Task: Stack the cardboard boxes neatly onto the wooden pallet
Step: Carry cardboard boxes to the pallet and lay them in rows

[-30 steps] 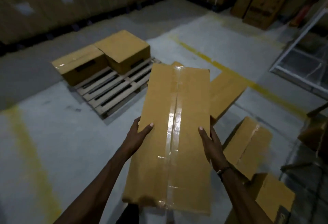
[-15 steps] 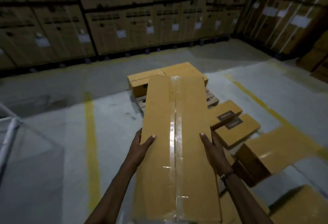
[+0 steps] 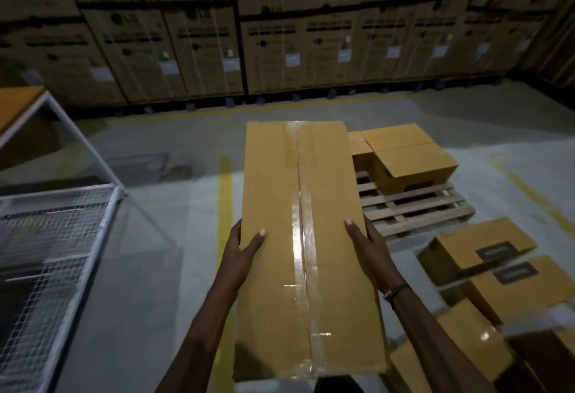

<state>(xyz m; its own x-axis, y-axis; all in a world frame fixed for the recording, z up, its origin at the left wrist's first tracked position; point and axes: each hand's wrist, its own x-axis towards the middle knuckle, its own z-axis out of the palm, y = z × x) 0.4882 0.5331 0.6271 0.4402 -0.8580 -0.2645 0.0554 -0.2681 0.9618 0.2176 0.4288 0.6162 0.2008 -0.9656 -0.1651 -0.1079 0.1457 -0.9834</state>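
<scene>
I carry a long taped cardboard box (image 3: 298, 237) flat in front of me, above the floor. My left hand (image 3: 241, 248) grips its left edge, thumb on top. My right hand (image 3: 370, 246) grips the right edge the same way. The wooden pallet (image 3: 417, 209) lies on the floor to the right of the carried box, its near slats bare. Two cardboard boxes (image 3: 407, 156) sit side by side on the pallet's far end; the carried box hides the pallet's left part.
Several loose cardboard boxes (image 3: 485, 255) lie on the floor at the right, near the pallet. A white wire-mesh cage (image 3: 46, 255) stands at the left. Tall stacked cartons (image 3: 280, 44) line the far wall. A yellow floor line (image 3: 225, 202) runs under the carried box.
The view has swung left; the pallet now sits right of the carried box instead of behind it. The wire cage has come into view at left. Both hands keep their grip.
</scene>
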